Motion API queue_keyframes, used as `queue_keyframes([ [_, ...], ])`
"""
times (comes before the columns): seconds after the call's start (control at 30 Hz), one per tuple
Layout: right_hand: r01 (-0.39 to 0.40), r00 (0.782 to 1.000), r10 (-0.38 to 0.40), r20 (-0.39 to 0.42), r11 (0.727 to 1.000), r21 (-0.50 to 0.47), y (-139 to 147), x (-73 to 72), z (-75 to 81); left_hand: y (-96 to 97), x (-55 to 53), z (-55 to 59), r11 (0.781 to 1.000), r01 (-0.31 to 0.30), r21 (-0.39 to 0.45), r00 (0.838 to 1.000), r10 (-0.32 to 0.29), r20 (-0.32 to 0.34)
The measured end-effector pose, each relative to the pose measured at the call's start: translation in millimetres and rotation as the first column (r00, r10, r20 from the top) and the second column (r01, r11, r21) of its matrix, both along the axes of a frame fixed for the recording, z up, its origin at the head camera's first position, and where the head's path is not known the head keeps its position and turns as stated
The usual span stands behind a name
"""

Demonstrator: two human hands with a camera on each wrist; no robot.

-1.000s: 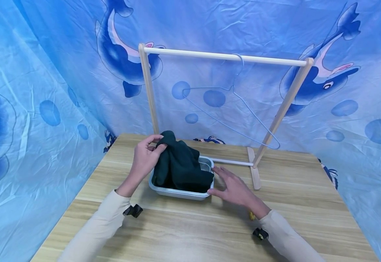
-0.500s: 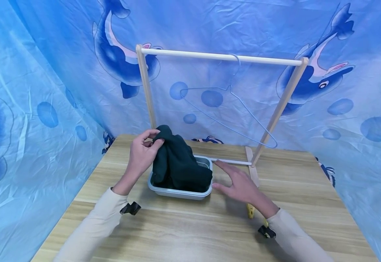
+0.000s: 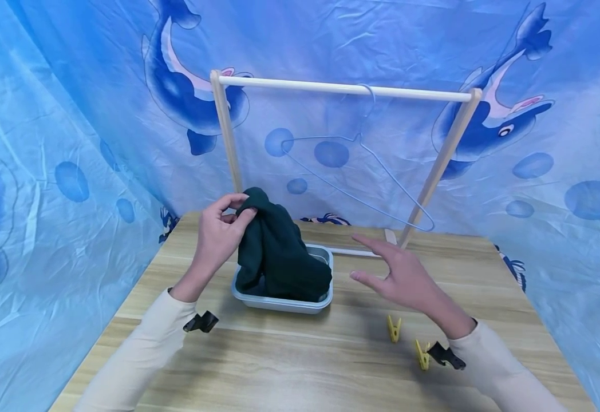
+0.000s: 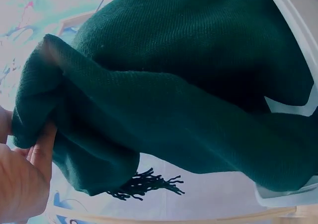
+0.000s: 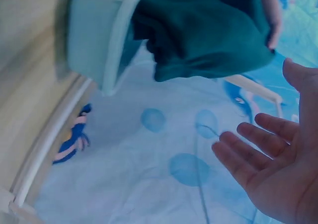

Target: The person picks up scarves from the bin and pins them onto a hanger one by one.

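A dark green scarf (image 3: 287,254) is bunched partly inside a light grey plastic tub (image 3: 281,304), one end raised above the rim. My left hand (image 3: 217,234) pinches that raised end between thumb and fingers. In the left wrist view, knit folds of the scarf (image 4: 149,105) hang from the left hand (image 4: 22,179), and a dark fringe (image 4: 146,184) dangles below. Right of the tub, my right hand (image 3: 405,274) hovers apart from it, fingers extended. The right wrist view shows the right hand (image 5: 283,169) with spread fingers and nothing in it.
Behind the tub stands a wooden rack with a white top bar (image 3: 300,85). A pale blue wire hanger (image 3: 360,139) hangs from it. Two yellow clothespins (image 3: 394,329) lie on the wooden table (image 3: 279,366) near my right wrist. A blue dolphin-print curtain (image 3: 408,34) surrounds the table.
My left hand has lifted the scarf's end higher and slightly left. My right hand has left the tub's rim and moved right and up, uncovering the yellow clothespins.
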State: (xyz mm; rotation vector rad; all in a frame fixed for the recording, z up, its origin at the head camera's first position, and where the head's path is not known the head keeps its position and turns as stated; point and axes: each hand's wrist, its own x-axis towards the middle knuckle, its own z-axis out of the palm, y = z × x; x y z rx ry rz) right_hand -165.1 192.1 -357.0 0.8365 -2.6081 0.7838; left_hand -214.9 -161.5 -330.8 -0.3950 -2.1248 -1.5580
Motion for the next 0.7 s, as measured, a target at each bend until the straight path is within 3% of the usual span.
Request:
queue_keyframes([
  [0.17,-0.013,1.0,0.014,0.005,0.996,-0.092,9,5.2,25.2,-0.1,-0.6,5.0,1.0,-0.002,0.014,1.0,0.003,-0.022],
  [0.3,-0.012,0.989,-0.004,-0.148,0.994,-0.113,16,2.7,41.1,-1.0,-1.7,8.8,1.0,0.01,0.026,0.998,-0.009,-0.054],
  [0.43,-0.07,0.949,0.017,-0.314,0.985,-0.157,23,-6.5,58.3,-1.8,-3.1,14.0,0.998,0.051,0.043,0.993,-0.046,-0.107],
  [0.53,-0.042,0.932,-0.021,-0.363,0.985,-0.165,30,-11.7,71.6,-2.0,-3.7,18.6,0.994,0.088,0.059,0.987,-0.079,-0.139],
  [0.7,0.07,0.925,-0.125,-0.358,0.984,-0.163,42,-17.8,86.4,-3.2,-4.0,25.9,0.99,0.119,0.08,0.981,-0.104,-0.164],
])
